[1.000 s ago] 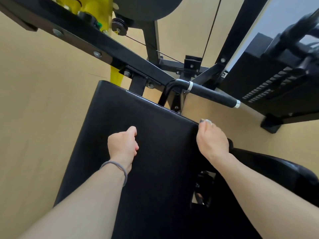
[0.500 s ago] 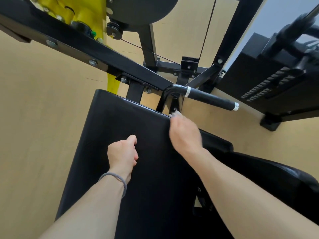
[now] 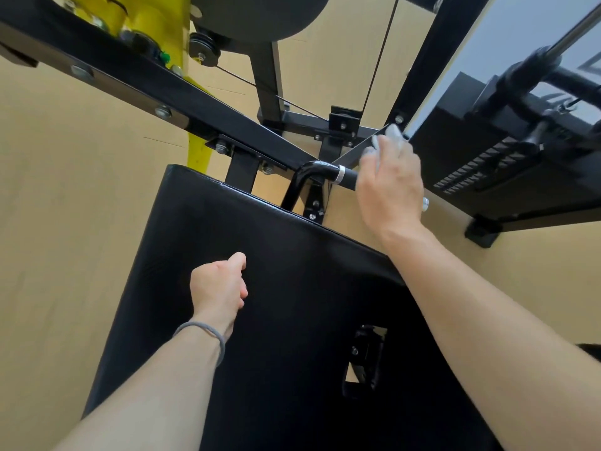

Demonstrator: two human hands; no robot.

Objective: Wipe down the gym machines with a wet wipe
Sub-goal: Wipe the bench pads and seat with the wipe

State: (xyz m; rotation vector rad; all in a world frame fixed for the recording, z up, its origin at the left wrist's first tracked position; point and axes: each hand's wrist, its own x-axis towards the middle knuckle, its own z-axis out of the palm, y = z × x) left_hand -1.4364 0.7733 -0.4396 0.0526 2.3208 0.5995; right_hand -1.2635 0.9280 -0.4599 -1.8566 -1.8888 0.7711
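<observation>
A black padded seat point(image 3: 227, 242) of a gym machine fills the lower middle of the view. My left hand point(image 3: 219, 286) rests on the pad as a loose fist and holds nothing I can see. My right hand point(image 3: 388, 187) is over the black handle bar point(image 3: 325, 172) beyond the pad's far right corner. A crumpled white wet wipe point(image 3: 387, 136) sticks out past its fingers, which hold it. Most of the handle's grip is hidden under that hand; its silver end cap point(image 3: 425, 203) shows at the right.
The machine's black frame beam point(image 3: 136, 86) crosses the top left, with a yellow part point(image 3: 153, 24) and a pulley with cable point(image 3: 203, 48) above. A second black machine point(image 3: 507, 157) stands at the right. The floor is tan.
My right hand has left the pad's far right edge, moving up and to the right onto the handle bar with the wipe. My left hand has stayed on the pad.
</observation>
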